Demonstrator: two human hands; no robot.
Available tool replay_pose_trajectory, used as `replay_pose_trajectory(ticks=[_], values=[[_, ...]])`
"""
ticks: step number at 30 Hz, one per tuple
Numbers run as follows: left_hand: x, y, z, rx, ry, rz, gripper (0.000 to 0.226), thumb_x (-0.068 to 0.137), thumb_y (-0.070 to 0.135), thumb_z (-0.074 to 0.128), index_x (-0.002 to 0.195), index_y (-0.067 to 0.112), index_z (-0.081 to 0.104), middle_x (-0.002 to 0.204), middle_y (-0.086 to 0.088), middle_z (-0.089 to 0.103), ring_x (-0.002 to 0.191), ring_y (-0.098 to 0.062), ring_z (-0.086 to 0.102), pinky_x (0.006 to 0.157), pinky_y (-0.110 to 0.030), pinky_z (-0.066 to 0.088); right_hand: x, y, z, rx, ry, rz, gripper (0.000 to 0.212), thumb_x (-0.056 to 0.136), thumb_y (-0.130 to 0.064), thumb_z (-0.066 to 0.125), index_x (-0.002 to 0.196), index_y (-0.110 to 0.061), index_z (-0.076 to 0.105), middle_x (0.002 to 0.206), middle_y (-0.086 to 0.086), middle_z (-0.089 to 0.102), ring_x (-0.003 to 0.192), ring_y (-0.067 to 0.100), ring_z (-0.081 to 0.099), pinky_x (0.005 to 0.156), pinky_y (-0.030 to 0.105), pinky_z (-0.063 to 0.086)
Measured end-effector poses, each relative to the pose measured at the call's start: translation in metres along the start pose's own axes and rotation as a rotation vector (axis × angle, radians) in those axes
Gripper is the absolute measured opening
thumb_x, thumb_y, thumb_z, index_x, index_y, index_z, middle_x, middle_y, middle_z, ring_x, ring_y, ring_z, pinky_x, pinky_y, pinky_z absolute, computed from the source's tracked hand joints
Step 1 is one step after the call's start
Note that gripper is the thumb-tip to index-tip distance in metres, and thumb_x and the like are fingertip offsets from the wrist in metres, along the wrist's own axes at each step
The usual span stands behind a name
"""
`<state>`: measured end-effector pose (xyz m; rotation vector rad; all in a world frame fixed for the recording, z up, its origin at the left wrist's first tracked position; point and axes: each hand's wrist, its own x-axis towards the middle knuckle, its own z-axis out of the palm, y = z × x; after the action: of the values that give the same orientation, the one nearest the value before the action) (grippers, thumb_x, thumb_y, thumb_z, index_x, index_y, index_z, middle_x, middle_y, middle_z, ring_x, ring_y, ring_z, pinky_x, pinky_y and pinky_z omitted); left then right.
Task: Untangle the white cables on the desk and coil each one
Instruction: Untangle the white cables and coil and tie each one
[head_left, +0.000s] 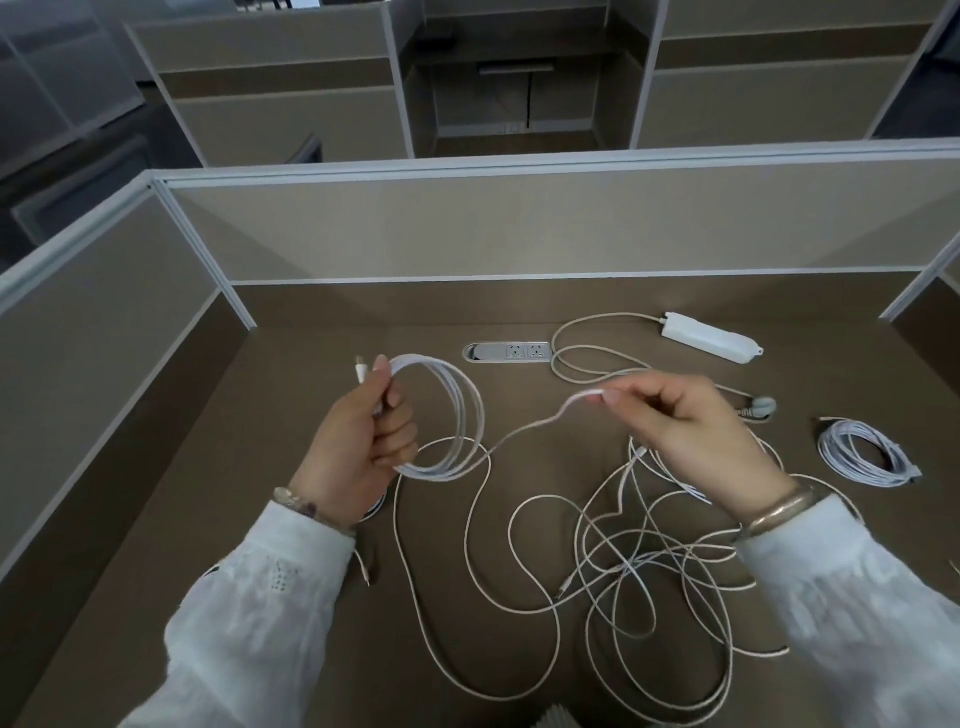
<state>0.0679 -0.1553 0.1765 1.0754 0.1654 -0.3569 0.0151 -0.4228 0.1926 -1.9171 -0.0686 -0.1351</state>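
Note:
My left hand (363, 441) grips a part-wound coil of white cable (457, 415), held upright above the desk, with a plug end sticking up past my thumb. From the coil a loose strand runs right to my right hand (691, 431), which pinches it between thumb and fingertips. Below and between my hands a tangle of white cables (639, 561) sprawls over the brown desk (291, 571). A finished coil (865, 452) lies flat at the right.
A white power strip (711, 338) with its grey cord and plug lies at the back right. A recessed socket panel (511, 352) sits mid-desk near the back. Beige partition walls close off the left, back and right sides.

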Motion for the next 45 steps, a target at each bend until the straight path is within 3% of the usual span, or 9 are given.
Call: replay_pose_trajectory(ticks=[9,14,17,23,28,30,34,39,45], values=[[-0.015,-0.032,0.045,0.237,-0.042,0.071,0.040,0.088,0.047,0.050,0.065,0.015,0.047,0.050,0.004,0.019,0.040,-0.008,0.015,0.041,-0.015,0.010,-0.008,-0.033,0.083,0.180,0.164,0.040,0.022,0.094,-0.014,0.048,0.097,-0.006,0.068,0.070,-0.005,0.057,0.059,0.006,0.048,0.064,0.024,0.039],[-0.021,-0.038,0.054,0.270,-0.083,0.065,0.052,0.083,0.063,0.050,0.068,0.016,0.064,0.064,-0.006,0.060,0.061,-0.019,0.059,0.059,-0.025,0.045,-0.029,-0.032,0.112,0.035,0.172,-0.103,0.031,0.087,-0.024,0.052,0.114,-0.020,0.068,0.095,-0.005,0.063,0.085,0.009,0.061,0.077,0.031,0.053],[-0.020,-0.038,0.051,0.186,-0.102,0.104,0.044,0.080,0.052,0.065,0.058,0.018,0.048,0.059,-0.003,0.042,0.058,-0.016,0.045,0.057,-0.027,0.040,-0.033,-0.031,0.118,0.018,0.264,-0.177,0.024,0.082,-0.020,0.061,0.104,-0.018,0.072,0.090,-0.004,0.065,0.077,0.007,0.062,0.072,0.025,0.053],[-0.018,-0.031,0.053,0.101,-0.018,0.085,0.047,0.096,0.029,0.049,0.050,0.020,0.041,0.053,0.002,0.032,0.052,-0.012,0.033,0.051,-0.022,0.033,-0.035,-0.031,0.115,0.106,0.245,-0.094,0.024,0.078,-0.017,0.074,0.081,-0.024,0.051,0.074,-0.007,0.065,0.067,0.008,0.063,0.062,0.015,0.047],[-0.013,-0.014,0.039,-0.132,-0.203,-0.077,0.048,0.096,0.033,0.041,0.050,0.023,0.031,0.049,0.007,0.021,0.044,-0.009,0.019,0.048,-0.024,0.017,-0.028,-0.017,0.094,-0.096,0.393,-0.121,0.015,0.080,-0.033,0.066,0.088,-0.029,0.054,0.080,-0.011,0.061,0.072,0.009,0.060,0.069,0.035,0.053],[-0.013,-0.009,0.033,-0.177,-0.309,-0.145,0.048,0.098,0.031,0.037,0.051,0.021,0.029,0.046,0.007,0.022,0.039,-0.008,0.023,0.042,-0.021,0.024,-0.018,-0.014,0.076,-0.258,0.441,-0.184,0.032,0.078,-0.026,0.069,0.106,-0.023,0.056,0.099,-0.007,0.056,0.092,0.014,0.056,0.083,0.040,0.050],[-0.015,-0.012,0.031,-0.119,-0.526,-0.310,0.044,0.096,0.034,0.042,0.055,0.021,0.032,0.048,0.007,0.016,0.038,-0.009,0.015,0.043,-0.022,0.023,0.012,-0.020,0.054,-0.473,0.120,-0.124,0.076,0.074,-0.028,0.077,0.139,-0.021,0.039,0.128,-0.002,0.050,0.116,0.013,0.048,0.103,0.025,0.035],[-0.018,-0.024,0.038,-0.064,-0.541,-0.372,0.041,0.092,0.035,0.049,0.057,0.018,0.037,0.048,0.005,0.022,0.037,-0.007,0.025,0.045,-0.023,0.033,0.034,-0.022,0.050,-0.545,-0.178,-0.209,0.010,0.085,-0.020,0.065,0.089,-0.013,0.069,0.072,-0.002,0.062,0.070,0.014,0.056,0.068,0.025,0.038],[-0.020,-0.032,0.039,-0.173,-0.455,-0.447,0.039,0.096,0.036,0.046,0.063,0.016,0.045,0.047,0.007,0.027,0.036,-0.005,0.026,0.042,-0.020,0.033,0.029,-0.006,0.065,-0.704,-0.102,-0.148,0.025,0.084,-0.020,0.052,0.061,-0.016,0.045,0.061,0.000,0.049,0.069,0.030,0.052,0.062,0.039,0.042]])
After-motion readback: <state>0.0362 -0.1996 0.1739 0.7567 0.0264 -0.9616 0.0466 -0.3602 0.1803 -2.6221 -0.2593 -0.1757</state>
